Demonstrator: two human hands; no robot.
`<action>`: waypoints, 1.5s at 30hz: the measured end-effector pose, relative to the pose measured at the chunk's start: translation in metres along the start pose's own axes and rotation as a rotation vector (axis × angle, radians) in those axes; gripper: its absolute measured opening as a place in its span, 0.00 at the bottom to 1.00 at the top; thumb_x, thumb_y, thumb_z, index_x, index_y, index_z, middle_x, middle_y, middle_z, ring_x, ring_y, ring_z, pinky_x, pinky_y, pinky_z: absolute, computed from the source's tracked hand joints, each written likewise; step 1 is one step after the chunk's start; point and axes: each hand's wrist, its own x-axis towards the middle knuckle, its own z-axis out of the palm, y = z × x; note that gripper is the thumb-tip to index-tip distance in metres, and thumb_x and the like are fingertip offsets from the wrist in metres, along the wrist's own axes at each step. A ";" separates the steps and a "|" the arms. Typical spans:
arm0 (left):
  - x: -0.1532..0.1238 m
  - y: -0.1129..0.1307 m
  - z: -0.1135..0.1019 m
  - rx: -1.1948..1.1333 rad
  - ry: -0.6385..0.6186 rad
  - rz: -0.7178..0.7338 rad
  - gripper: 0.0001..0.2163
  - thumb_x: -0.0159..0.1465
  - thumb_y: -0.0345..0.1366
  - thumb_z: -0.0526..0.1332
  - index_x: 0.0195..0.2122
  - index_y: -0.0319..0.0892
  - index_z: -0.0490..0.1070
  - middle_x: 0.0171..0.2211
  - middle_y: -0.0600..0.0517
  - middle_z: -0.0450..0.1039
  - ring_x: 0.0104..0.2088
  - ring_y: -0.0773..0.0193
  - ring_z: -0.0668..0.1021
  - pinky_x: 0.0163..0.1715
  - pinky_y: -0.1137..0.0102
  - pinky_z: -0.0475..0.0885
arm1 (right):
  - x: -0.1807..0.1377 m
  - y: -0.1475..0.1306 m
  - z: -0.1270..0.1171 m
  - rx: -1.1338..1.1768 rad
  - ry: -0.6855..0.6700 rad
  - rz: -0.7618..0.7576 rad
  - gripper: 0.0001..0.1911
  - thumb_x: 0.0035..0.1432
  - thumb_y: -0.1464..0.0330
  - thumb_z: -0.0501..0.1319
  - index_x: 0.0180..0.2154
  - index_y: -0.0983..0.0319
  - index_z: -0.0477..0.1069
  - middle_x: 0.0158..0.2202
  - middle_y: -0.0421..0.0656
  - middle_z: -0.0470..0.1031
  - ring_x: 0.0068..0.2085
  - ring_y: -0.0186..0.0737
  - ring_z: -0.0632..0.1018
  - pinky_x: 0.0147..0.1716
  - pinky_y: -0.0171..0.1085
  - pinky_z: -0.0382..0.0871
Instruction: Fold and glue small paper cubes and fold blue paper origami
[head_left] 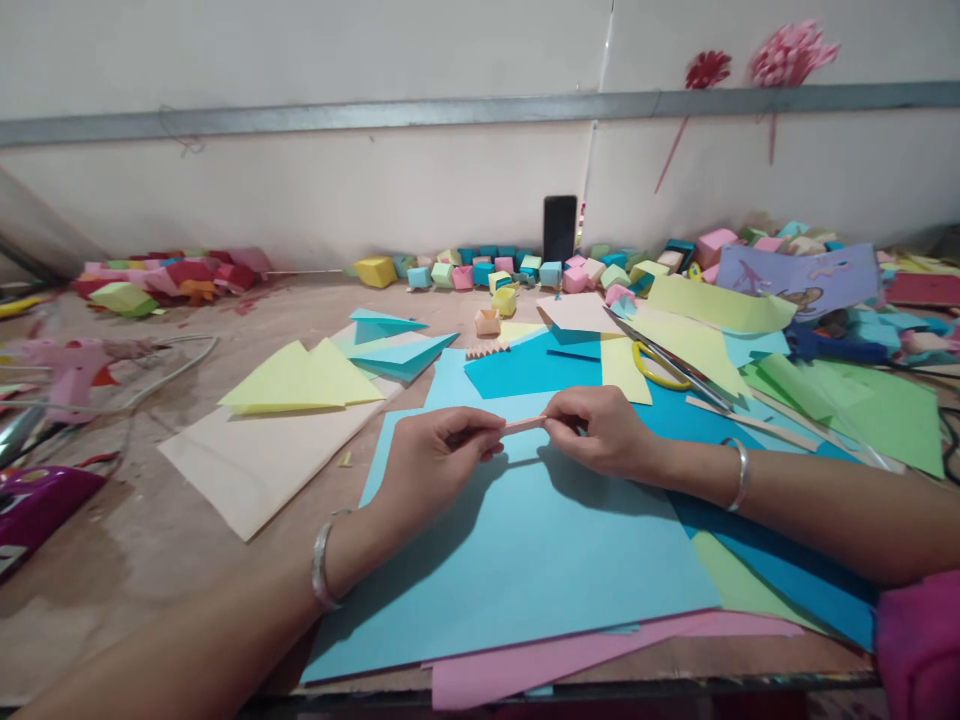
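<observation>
Between my two hands a narrow peach paper strip [524, 426] is stretched level. My left hand [442, 455] pinches its left end, and my right hand [596, 430] grips the right end, with the fingers of both closed. Under them lies a large light blue sheet [540, 560], a little below the strip, with the hands' shadows on it. Beyond the hands are a zigzag-folded peach strip [487, 351] and a small open peach paper box [487, 322], both on or near a darker blue sheet [525, 368].
Yellow-handled scissors [660, 368] lie on papers to the right. A pink glue gun [71, 375] with its cord is at the left. Small folded paper cubes [442, 275] and an upright phone [559, 228] line the wall. Folded yellow paper [292, 380] rests on a cream sheet [247, 470].
</observation>
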 end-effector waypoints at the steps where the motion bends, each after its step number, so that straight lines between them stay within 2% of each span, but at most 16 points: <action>1: 0.000 0.002 0.001 -0.034 -0.016 -0.038 0.03 0.57 0.32 0.65 0.31 0.43 0.79 0.24 0.54 0.81 0.26 0.61 0.83 0.28 0.71 0.79 | 0.000 0.000 0.000 -0.020 0.013 0.009 0.09 0.52 0.74 0.56 0.23 0.63 0.70 0.19 0.36 0.68 0.22 0.29 0.65 0.23 0.30 0.57; 3: -0.001 0.004 0.002 -0.067 -0.028 -0.083 0.03 0.56 0.31 0.65 0.29 0.43 0.79 0.23 0.54 0.80 0.25 0.62 0.82 0.26 0.72 0.78 | 0.001 0.000 -0.001 -0.033 0.026 0.029 0.09 0.50 0.75 0.56 0.20 0.63 0.68 0.18 0.36 0.65 0.22 0.29 0.63 0.23 0.30 0.55; 5: -0.001 0.004 0.001 -0.056 -0.021 -0.081 0.03 0.56 0.30 0.65 0.28 0.43 0.79 0.23 0.54 0.80 0.25 0.62 0.82 0.26 0.73 0.78 | 0.002 0.001 -0.001 -0.010 -0.002 0.025 0.08 0.52 0.75 0.57 0.22 0.63 0.70 0.19 0.36 0.68 0.23 0.29 0.65 0.23 0.30 0.56; 8: 0.000 0.002 -0.002 -0.019 0.012 -0.027 0.04 0.57 0.30 0.64 0.30 0.43 0.79 0.25 0.54 0.81 0.26 0.63 0.83 0.28 0.73 0.79 | 0.001 0.004 -0.001 0.007 -0.047 -0.059 0.09 0.58 0.73 0.56 0.34 0.63 0.76 0.27 0.40 0.76 0.26 0.31 0.70 0.27 0.31 0.62; 10: 0.000 0.000 -0.004 0.014 0.029 0.031 0.05 0.57 0.30 0.63 0.31 0.43 0.79 0.26 0.53 0.81 0.26 0.63 0.83 0.28 0.73 0.79 | 0.000 0.004 0.000 -0.012 -0.048 -0.141 0.12 0.60 0.73 0.55 0.42 0.63 0.75 0.31 0.42 0.78 0.29 0.33 0.73 0.30 0.32 0.64; 13: -0.001 -0.003 -0.005 0.078 0.016 0.128 0.06 0.58 0.30 0.62 0.32 0.44 0.79 0.27 0.53 0.81 0.26 0.63 0.82 0.28 0.72 0.78 | -0.002 0.000 0.002 -0.031 -0.079 -0.225 0.13 0.60 0.73 0.55 0.45 0.63 0.74 0.31 0.42 0.79 0.31 0.34 0.75 0.32 0.33 0.66; 17: -0.005 -0.003 -0.001 0.101 -0.035 0.166 0.07 0.58 0.30 0.62 0.32 0.45 0.80 0.28 0.53 0.82 0.28 0.62 0.83 0.30 0.71 0.78 | -0.005 -0.002 0.005 -0.034 -0.076 -0.279 0.08 0.64 0.69 0.56 0.40 0.62 0.74 0.30 0.43 0.79 0.30 0.35 0.76 0.31 0.33 0.65; 21: -0.010 -0.004 0.005 0.135 -0.091 0.188 0.07 0.59 0.31 0.62 0.35 0.46 0.79 0.29 0.53 0.82 0.29 0.62 0.82 0.30 0.70 0.77 | -0.008 -0.002 0.004 -0.096 -0.070 -0.252 0.12 0.65 0.70 0.53 0.31 0.62 0.72 0.26 0.42 0.77 0.27 0.35 0.74 0.28 0.33 0.62; 25: -0.013 -0.005 0.007 0.242 -0.121 0.303 0.08 0.62 0.35 0.62 0.41 0.44 0.78 0.32 0.50 0.82 0.27 0.63 0.80 0.31 0.69 0.75 | -0.009 -0.004 0.003 -0.149 -0.076 -0.262 0.11 0.62 0.71 0.54 0.29 0.63 0.71 0.25 0.43 0.76 0.26 0.36 0.73 0.27 0.34 0.60; 27: -0.013 -0.004 0.006 0.291 -0.128 0.330 0.07 0.62 0.36 0.62 0.40 0.44 0.78 0.31 0.50 0.82 0.27 0.63 0.80 0.30 0.69 0.74 | -0.010 -0.005 0.004 -0.139 -0.074 -0.272 0.11 0.63 0.71 0.54 0.30 0.63 0.72 0.27 0.44 0.77 0.28 0.37 0.74 0.28 0.34 0.61; 31: -0.010 0.000 0.005 0.300 -0.098 0.265 0.06 0.63 0.35 0.61 0.34 0.44 0.79 0.29 0.51 0.82 0.27 0.63 0.79 0.28 0.71 0.72 | -0.010 -0.009 0.005 -0.058 -0.057 -0.235 0.07 0.60 0.72 0.58 0.33 0.64 0.74 0.26 0.42 0.77 0.26 0.34 0.73 0.28 0.33 0.62; 35: -0.010 0.003 0.005 0.272 -0.074 0.247 0.06 0.62 0.33 0.62 0.33 0.44 0.79 0.27 0.53 0.81 0.24 0.66 0.78 0.27 0.73 0.72 | -0.009 -0.010 0.004 -0.032 -0.035 -0.177 0.05 0.56 0.74 0.59 0.33 0.65 0.74 0.23 0.39 0.74 0.23 0.31 0.69 0.26 0.31 0.60; 45: -0.010 -0.004 0.007 0.236 -0.099 0.256 0.06 0.61 0.33 0.64 0.38 0.42 0.79 0.30 0.52 0.82 0.26 0.66 0.78 0.25 0.74 0.70 | -0.009 -0.010 0.006 -0.069 0.010 -0.210 0.06 0.56 0.75 0.58 0.28 0.65 0.72 0.21 0.38 0.69 0.23 0.30 0.66 0.25 0.31 0.58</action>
